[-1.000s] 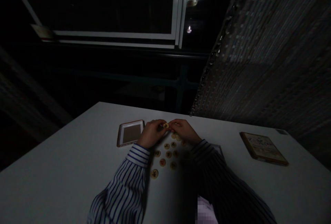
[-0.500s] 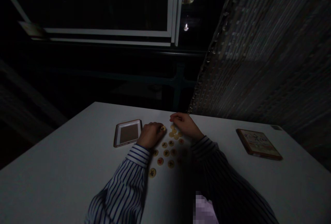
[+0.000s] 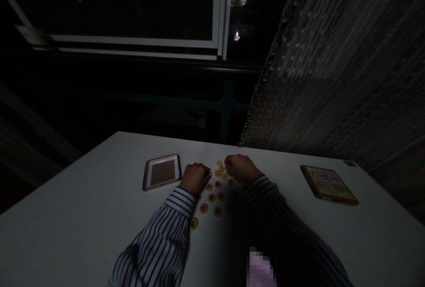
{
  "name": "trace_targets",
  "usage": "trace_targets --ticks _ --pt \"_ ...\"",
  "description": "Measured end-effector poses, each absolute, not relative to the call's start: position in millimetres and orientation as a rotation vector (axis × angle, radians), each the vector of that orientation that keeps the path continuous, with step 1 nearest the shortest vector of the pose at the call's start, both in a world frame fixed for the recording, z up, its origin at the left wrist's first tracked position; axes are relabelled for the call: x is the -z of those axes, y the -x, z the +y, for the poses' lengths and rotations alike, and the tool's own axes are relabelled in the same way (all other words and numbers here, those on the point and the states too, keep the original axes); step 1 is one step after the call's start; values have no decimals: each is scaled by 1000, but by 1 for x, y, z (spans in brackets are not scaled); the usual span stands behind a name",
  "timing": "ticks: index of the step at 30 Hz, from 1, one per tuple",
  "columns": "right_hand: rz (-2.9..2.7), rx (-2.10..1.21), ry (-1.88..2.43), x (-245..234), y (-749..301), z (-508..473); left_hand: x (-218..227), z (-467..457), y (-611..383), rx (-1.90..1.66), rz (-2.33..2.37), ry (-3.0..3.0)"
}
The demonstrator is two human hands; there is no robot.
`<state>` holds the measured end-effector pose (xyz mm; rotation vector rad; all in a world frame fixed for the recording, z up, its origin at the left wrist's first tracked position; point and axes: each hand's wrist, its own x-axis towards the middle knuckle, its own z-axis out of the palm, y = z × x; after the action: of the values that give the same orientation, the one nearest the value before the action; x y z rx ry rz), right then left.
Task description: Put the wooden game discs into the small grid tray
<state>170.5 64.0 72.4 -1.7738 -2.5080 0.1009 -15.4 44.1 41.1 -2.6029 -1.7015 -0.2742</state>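
Several small round wooden game discs point(image 3: 211, 197) with dark marks lie in rows on the white table point(image 3: 83, 216) in dim light. My left hand point(image 3: 195, 177) rests knuckles-up at the left of the discs, fingers curled, with one disc point(image 3: 209, 173) just showing at its fingertips. My right hand point(image 3: 239, 166) is curled too, beside a small cluster of discs point(image 3: 220, 171) at the far end of the rows. What lies inside either hand is hidden. Both arms wear striped sleeves.
An open box tray point(image 3: 162, 172) with a brown inside lies left of my left hand. A brown printed box lid point(image 3: 328, 184) lies at the right. A woven blind point(image 3: 335, 66) hangs behind the table's right side; a dark window point(image 3: 133, 8) is beyond.
Both hands held one disc together above the table a second ago. They have since parted and come down onto the table beside the discs.
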Motion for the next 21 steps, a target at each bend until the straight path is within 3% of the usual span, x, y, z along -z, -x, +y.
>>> trace_targets --ticks 21 --pt "-2641 -32 1586 -48 -151 56 -41 42 16 258 -1692 2624"
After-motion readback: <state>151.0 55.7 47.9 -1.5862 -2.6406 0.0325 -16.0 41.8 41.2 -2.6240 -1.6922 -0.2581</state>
